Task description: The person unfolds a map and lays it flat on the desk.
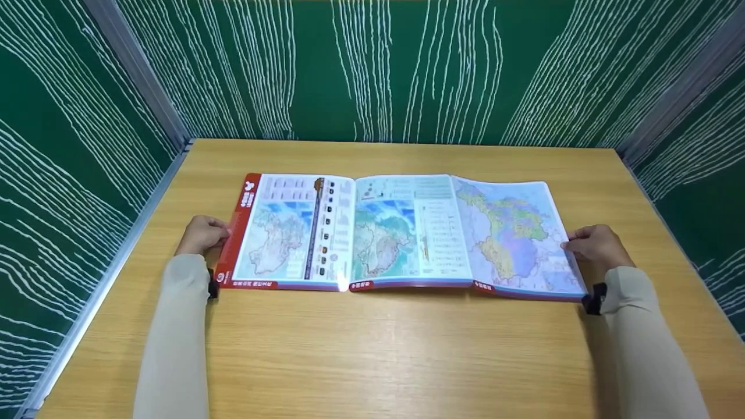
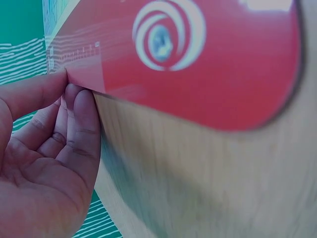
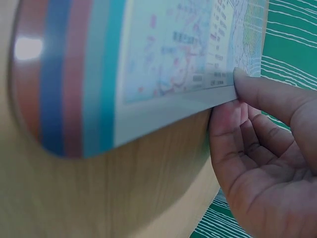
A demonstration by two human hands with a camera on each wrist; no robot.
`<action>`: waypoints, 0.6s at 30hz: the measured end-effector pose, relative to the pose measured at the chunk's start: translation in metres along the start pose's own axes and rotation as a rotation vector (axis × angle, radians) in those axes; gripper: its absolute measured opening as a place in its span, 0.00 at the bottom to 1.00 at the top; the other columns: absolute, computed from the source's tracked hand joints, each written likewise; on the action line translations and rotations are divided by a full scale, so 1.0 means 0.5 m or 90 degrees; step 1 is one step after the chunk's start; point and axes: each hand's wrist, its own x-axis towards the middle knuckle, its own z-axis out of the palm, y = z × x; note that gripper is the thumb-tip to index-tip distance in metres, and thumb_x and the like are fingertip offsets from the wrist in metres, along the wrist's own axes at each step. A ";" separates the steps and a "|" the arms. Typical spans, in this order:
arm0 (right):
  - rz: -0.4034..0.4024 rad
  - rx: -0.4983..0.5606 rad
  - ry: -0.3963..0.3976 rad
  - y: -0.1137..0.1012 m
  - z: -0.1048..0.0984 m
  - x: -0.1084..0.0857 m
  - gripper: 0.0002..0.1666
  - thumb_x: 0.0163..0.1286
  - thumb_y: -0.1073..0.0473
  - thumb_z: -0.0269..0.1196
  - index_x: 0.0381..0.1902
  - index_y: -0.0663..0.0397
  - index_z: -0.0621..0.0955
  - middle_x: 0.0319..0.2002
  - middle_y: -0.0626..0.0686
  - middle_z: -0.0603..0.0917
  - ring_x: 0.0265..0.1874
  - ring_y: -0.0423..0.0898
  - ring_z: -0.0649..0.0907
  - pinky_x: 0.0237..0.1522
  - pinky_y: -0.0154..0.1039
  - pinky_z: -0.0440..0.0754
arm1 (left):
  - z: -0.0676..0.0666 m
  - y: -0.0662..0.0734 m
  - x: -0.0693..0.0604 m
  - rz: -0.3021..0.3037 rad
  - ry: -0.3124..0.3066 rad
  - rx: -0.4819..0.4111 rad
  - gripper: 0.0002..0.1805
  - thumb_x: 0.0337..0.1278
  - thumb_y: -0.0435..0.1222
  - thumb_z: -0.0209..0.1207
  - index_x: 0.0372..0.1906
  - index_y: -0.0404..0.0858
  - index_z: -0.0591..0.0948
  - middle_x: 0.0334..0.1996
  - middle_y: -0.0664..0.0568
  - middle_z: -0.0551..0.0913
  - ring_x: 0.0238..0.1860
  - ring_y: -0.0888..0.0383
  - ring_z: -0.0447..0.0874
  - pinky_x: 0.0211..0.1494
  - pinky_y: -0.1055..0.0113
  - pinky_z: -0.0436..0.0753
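A fold-out map [image 1: 401, 233] lies spread across the table in three joined panels, with a red strip along its left edge and coloured maps printed on it. My left hand [image 1: 204, 234] pinches the red left edge between thumb and fingers; in the left wrist view the thumb lies over the red border [image 2: 237, 74] and the curled fingers sit under it. At the far end my right hand [image 1: 599, 244] pinches the right edge. The right wrist view shows that thumb on top of the white margin [image 3: 163, 116], fingers beneath. Creases between the panels stand slightly raised.
The wooden table [image 1: 384, 355] extends around the map on all sides. Green walls [image 1: 314, 70] with white wavy lines close in the back and both sides. Grey metal posts [image 1: 139, 75] stand at the back corners.
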 end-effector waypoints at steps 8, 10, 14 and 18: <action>0.013 -0.006 0.000 0.001 -0.006 -0.003 0.28 0.67 0.58 0.60 0.60 0.68 0.69 0.54 0.65 0.72 0.50 0.56 0.71 0.54 0.46 0.70 | -0.004 0.002 -0.001 -0.007 0.002 0.007 0.27 0.64 0.35 0.56 0.65 0.31 0.67 0.61 0.36 0.71 0.54 0.42 0.76 0.58 0.52 0.80; 0.026 -0.006 0.000 0.000 -0.007 -0.002 0.27 0.68 0.58 0.60 0.59 0.67 0.69 0.53 0.64 0.72 0.50 0.56 0.70 0.54 0.47 0.68 | -0.005 0.001 0.001 -0.004 0.006 0.009 0.26 0.63 0.35 0.57 0.64 0.31 0.68 0.61 0.36 0.72 0.53 0.43 0.76 0.58 0.52 0.80; 0.015 -0.025 0.007 -0.001 -0.008 -0.004 0.27 0.67 0.57 0.61 0.58 0.68 0.70 0.51 0.64 0.74 0.49 0.56 0.72 0.54 0.48 0.70 | -0.007 -0.002 0.003 0.009 0.008 0.021 0.25 0.62 0.34 0.57 0.62 0.30 0.70 0.59 0.35 0.73 0.50 0.45 0.78 0.54 0.55 0.82; -0.015 -0.051 0.021 0.001 -0.007 -0.007 0.26 0.66 0.57 0.60 0.56 0.70 0.72 0.49 0.64 0.76 0.46 0.55 0.75 0.51 0.49 0.72 | -0.009 -0.005 0.004 0.022 0.005 0.036 0.24 0.62 0.34 0.56 0.61 0.27 0.71 0.57 0.34 0.74 0.47 0.46 0.78 0.51 0.57 0.83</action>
